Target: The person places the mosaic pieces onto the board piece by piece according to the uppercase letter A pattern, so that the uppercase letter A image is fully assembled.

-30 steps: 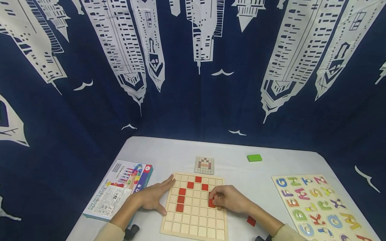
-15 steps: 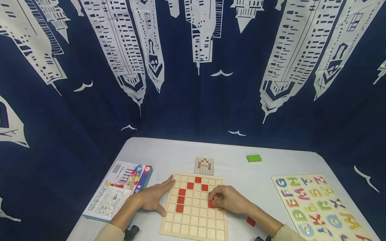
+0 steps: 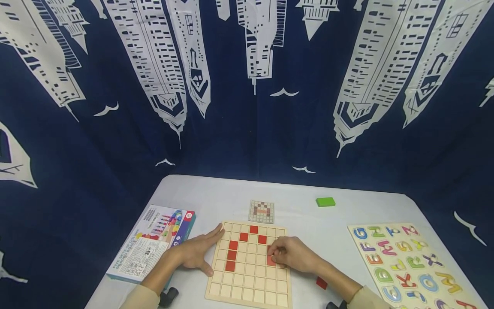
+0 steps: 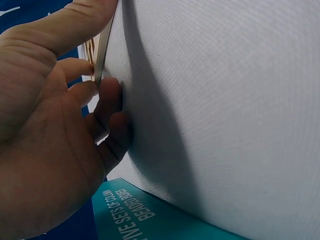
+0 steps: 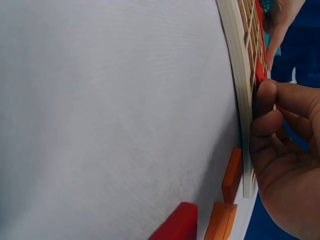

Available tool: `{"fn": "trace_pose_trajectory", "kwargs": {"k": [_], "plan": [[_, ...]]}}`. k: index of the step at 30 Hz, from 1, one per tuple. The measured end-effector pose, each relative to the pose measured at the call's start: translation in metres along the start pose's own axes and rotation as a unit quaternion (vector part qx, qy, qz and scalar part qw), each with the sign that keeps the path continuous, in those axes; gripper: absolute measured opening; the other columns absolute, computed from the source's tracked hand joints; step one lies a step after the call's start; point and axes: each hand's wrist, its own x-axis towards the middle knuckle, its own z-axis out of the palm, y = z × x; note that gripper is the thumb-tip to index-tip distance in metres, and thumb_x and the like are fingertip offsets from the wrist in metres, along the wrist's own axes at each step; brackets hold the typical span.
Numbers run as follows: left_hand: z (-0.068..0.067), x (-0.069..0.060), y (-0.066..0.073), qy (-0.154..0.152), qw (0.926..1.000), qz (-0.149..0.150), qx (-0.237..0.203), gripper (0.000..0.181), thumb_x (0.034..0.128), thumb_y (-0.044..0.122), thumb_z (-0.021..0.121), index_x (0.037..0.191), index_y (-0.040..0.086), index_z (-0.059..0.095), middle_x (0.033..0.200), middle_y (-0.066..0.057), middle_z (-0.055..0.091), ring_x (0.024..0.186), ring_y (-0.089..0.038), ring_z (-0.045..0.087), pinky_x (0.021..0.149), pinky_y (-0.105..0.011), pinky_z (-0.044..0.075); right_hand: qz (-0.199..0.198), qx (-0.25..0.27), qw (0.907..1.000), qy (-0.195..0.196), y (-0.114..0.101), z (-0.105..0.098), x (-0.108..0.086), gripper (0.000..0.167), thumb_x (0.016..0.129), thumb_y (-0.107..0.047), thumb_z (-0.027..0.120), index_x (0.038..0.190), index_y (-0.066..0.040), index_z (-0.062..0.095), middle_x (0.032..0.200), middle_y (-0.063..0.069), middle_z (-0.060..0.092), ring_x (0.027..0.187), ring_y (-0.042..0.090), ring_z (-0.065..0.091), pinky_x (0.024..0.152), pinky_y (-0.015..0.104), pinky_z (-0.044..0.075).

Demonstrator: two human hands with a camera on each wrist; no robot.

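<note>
White table (image 3: 216, 195): spread left hand (image 3: 194, 252) touches grid board (image 3: 248, 282); right hand (image 3: 296, 255), fingers narrow, grip unclear, apparently seats red tile (image 3: 272, 261), likely needing squaring next.

On the table (image 3: 301, 195), the grid board (image 3: 248, 282) is lying near the middle, with the pattern card (image 3: 261, 211) lying just behind its far edge. Within its squares, tiles (image 3: 231, 255) are stepping from the left up to the far row and down the right. The left hand (image 3: 194, 251) is resting along the board's left edge, the box (image 3: 152, 240) lying farther left. The right hand (image 3: 295, 254) is extending over the right edge, fingertips touching a tile (image 3: 272, 260). A loose tile (image 3: 321, 283) is lying right of the board, the letter board (image 3: 428, 271) farther right. A block (image 3: 326, 202) is lying farther back, between card and letter board; a cloth (image 3: 251, 128) is hanging behind
</note>
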Motion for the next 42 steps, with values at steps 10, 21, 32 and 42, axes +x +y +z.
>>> {"fn": "trace_pose_trajectory", "kwargs": {"k": [10, 21, 32, 42], "plan": [[-0.001, 0.000, 0.002, -0.001, 1.0000, 0.002, -0.006, 0.119, 0.0533, 0.047, 0.080, 0.149, 0.017, 0.016, 0.155, 0.002, -0.001, 0.136, -0.031, 0.019, 0.106, -0.051, 0.024, 0.011, -0.006, 0.9999, -0.005, 0.001, 0.000, 0.001, 0.008, 0.081, -0.017, 0.069, 0.088, -0.021, 0.068, 0.077, -0.009, 0.058, 0.068, 0.006, 0.053, 0.057, 0.021, 0.047], [0.001, 0.001, -0.001, 0.000, 1.0000, 0.001, -0.004, 0.119, 0.0528, 0.050, 0.079, 0.149, 0.019, 0.016, 0.155, 0.003, -0.001, 0.137, -0.030, 0.020, 0.106, -0.051, 0.025, 0.006, 0.005, 0.9999, -0.013, 0.003, 0.000, -0.003, 0.007, 0.081, -0.021, 0.070, 0.088, -0.022, 0.067, 0.076, -0.008, 0.058, 0.069, 0.006, 0.053, 0.060, 0.021, 0.047], [0.002, -0.001, 0.000, 0.003, 1.0000, 0.003, -0.003, 0.119, 0.0527, 0.051, 0.078, 0.149, 0.019, 0.016, 0.155, 0.002, 0.000, 0.136, -0.031, 0.020, 0.106, -0.052, 0.024, 0.006, 0.012, 0.9998, -0.011, 0.005, -0.009, -0.013, 0.010, 0.081, -0.024, 0.070, 0.091, -0.021, 0.068, 0.081, -0.008, 0.062, 0.075, 0.007, 0.056, 0.067, 0.022, 0.049], [0.002, 0.000, -0.001, 0.006, 0.9999, -0.002, -0.008, 0.120, 0.0516, 0.051, 0.078, 0.149, 0.020, 0.016, 0.155, 0.003, 0.000, 0.136, -0.030, 0.020, 0.105, -0.053, 0.025, 0.031, 0.044, 0.9979, -0.035, 0.006, -0.030, -0.029, 0.012, 0.081, -0.026, 0.070, 0.090, -0.019, 0.068, 0.074, -0.005, 0.060, 0.069, 0.009, 0.053, 0.059, 0.021, 0.046]]}}
